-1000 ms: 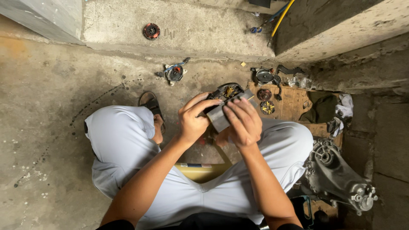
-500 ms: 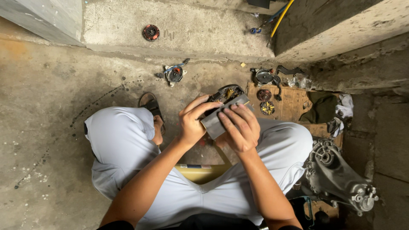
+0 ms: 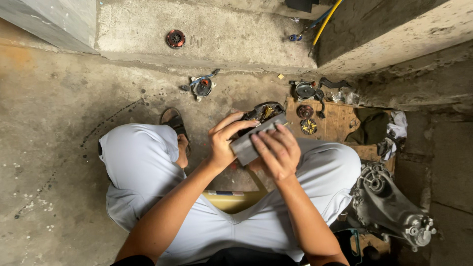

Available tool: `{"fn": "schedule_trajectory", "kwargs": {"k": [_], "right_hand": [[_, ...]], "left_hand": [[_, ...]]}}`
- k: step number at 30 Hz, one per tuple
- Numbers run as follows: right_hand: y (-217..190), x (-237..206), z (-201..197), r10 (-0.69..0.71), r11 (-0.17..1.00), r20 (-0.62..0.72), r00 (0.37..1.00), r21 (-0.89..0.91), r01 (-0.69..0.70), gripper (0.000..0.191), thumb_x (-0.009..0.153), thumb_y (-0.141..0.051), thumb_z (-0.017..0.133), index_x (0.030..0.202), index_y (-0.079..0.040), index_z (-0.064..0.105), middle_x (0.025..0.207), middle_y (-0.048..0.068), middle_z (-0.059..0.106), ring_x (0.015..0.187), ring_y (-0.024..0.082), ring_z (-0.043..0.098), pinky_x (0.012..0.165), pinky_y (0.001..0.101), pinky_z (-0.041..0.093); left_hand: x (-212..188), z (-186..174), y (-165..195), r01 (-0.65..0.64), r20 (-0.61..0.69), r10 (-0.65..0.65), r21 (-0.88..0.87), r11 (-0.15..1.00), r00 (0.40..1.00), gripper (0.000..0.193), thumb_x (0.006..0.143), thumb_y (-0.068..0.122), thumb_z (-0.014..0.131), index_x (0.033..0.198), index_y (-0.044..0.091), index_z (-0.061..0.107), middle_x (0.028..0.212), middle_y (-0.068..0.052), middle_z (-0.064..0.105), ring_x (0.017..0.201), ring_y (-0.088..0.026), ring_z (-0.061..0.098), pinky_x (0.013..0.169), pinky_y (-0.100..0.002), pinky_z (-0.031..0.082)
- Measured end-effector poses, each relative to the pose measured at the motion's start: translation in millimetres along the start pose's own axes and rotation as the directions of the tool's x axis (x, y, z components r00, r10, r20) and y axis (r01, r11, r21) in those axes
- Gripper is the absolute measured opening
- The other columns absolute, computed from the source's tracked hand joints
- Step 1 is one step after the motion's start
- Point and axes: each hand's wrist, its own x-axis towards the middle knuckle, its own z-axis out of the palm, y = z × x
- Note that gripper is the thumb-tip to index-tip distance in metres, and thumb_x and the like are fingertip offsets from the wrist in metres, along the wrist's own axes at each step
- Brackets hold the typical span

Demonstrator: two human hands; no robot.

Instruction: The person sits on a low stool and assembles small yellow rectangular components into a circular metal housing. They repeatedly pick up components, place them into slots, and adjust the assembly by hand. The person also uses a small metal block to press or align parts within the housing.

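Observation:
I sit with my knees apart in light trousers over a concrete floor. My left hand (image 3: 224, 140) grips a dark round metal part (image 3: 262, 112) with brass-coloured pieces inside, held up between my knees. My right hand (image 3: 277, 152) presses a flat grey block (image 3: 246, 145) against the near side of that part, fingers spread over the block. Much of the part is hidden behind both hands.
A small round mechanical assembly (image 3: 202, 86) lies on the floor ahead. A red-and-black disc (image 3: 175, 38) rests on the concrete step. A wooden board (image 3: 340, 125) at right carries round parts (image 3: 309, 127). A grey engine casing (image 3: 387, 207) lies by my right knee. Rags (image 3: 389, 130) sit beyond.
The grey block and my right hand have slid down and toward me along the round part. My left hand keeps its grip.

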Motion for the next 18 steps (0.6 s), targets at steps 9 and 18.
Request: {"fn": "schedule_trajectory", "kwargs": {"k": [9,18], "right_hand": [[5.6,3.7,2.9,-0.032,0.999,-0.077,0.997,0.031,0.034,0.059,0.073,-0.053,0.076,0.106,-0.003,0.079,0.099,0.012,0.068,0.104,0.033,0.069,0.099,0.0527,0.059],[6.8,2.5,2.8,0.015,0.999,-0.148,0.989,-0.026,-0.019,0.058,0.074,-0.051,0.079,0.105,-0.003,0.078,0.107,0.011,0.070,0.105,0.032,0.068,0.100,0.0520,0.057]], "left_hand": [[0.4,6.0,-2.9,-0.012,-0.032,0.012,-0.005,1.000,0.999,0.035,0.077,-0.006,0.077,0.107,0.012,0.080,0.114,-0.012,0.076,0.109,-0.028,0.075,0.093,-0.036,0.061],[3.2,3.3,0.3,-0.006,-0.012,0.005,-0.031,1.000,1.000,0.034,0.077,-0.003,0.079,0.107,0.011,0.079,0.113,-0.013,0.075,0.108,-0.028,0.074,0.093,-0.036,0.060]]}}
